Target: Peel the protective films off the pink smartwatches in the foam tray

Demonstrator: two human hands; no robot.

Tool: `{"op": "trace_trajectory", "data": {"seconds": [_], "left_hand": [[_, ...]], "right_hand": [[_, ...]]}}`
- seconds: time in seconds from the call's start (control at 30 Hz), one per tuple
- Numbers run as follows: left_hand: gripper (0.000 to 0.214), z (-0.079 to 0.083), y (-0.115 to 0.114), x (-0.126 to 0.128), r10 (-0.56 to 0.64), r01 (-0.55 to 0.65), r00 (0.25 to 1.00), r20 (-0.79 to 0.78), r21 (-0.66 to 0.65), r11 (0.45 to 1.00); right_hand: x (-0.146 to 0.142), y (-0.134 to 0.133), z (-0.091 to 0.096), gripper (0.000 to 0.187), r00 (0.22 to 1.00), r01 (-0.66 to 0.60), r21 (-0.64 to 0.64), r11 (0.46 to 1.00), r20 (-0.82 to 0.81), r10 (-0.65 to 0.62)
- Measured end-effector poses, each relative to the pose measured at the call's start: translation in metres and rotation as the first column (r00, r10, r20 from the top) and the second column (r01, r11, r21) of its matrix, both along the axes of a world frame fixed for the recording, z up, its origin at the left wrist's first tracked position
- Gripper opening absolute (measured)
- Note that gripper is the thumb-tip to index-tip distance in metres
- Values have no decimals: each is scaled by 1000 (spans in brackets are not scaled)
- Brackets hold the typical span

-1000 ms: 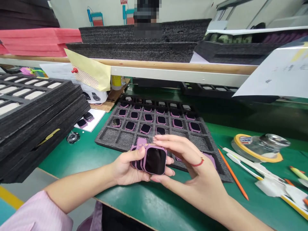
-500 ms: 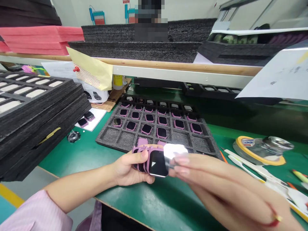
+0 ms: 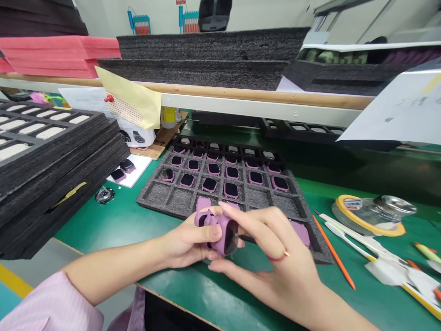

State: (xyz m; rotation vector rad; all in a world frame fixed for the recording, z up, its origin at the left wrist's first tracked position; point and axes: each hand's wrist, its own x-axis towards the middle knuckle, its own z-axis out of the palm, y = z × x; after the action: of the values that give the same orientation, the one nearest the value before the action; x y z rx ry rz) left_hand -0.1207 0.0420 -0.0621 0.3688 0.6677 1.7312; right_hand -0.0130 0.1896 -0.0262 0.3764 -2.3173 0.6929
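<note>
My left hand (image 3: 184,241) is closed around several purple smartwatches (image 3: 225,236) stacked face to back above the bench. The front one turns its dark glass toward my right hand (image 3: 285,255). Thumb and forefinger of that hand pinch the front watch from below and above. A thin dark tool (image 3: 248,238) shows between its fingers; its kind is unclear. Just behind my hands lies a black foam tray (image 3: 155,208) with rows of purple watches (image 3: 230,189) in its compartments. Another purple piece (image 3: 301,233) is at the tray's near right, partly hidden by my right hand.
Stacked foam trays (image 3: 69,170) rise at left, near two watches (image 3: 122,170) on white paper. At right are an orange stick (image 3: 334,253), white scissors (image 3: 361,239), a glass bottle (image 3: 389,211) and a tape roll (image 3: 344,204). A shelf (image 3: 241,100) spans the back.
My right hand has turned and closed in on the front watch. The white piece at its fingertips is out of sight. The watches have tilted in my left hand.
</note>
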Motion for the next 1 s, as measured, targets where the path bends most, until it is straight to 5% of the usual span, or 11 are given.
{"op": "trace_trajectory", "data": {"seconds": [0.2, 0.33, 0.6, 0.73, 0.83, 1.0], "left_hand": [[47, -1, 1, -2, 35, -32, 995, 98, -36, 999], [58, 0, -1, -4, -76, 78, 992, 100, -10, 997], [57, 3, 1, 0, 70, -55, 993, 99, -145, 988], [42, 8, 4, -2, 194, -146, 970, 148, -283, 948], [26, 11, 4, -5, 243, -190, 961, 128, -330, 925], [30, 13, 0, -6, 247, -236, 969, 11, -260, 936]], "right_hand": [[-3, 2, 1, 51, 996, -49, -167, 985, 72, 62], [-7, 6, 2, 47, 998, -40, -109, 993, 37, 44], [-8, 11, 0, 44, 1000, -11, 34, 999, 9, 11], [-11, 57, -10, 32, 970, 224, 73, 972, 79, -229], [-9, 112, -30, 38, 865, 430, 83, 899, 248, -437], [3, 170, -48, 36, 822, 389, 108, 915, 408, -397]]}}
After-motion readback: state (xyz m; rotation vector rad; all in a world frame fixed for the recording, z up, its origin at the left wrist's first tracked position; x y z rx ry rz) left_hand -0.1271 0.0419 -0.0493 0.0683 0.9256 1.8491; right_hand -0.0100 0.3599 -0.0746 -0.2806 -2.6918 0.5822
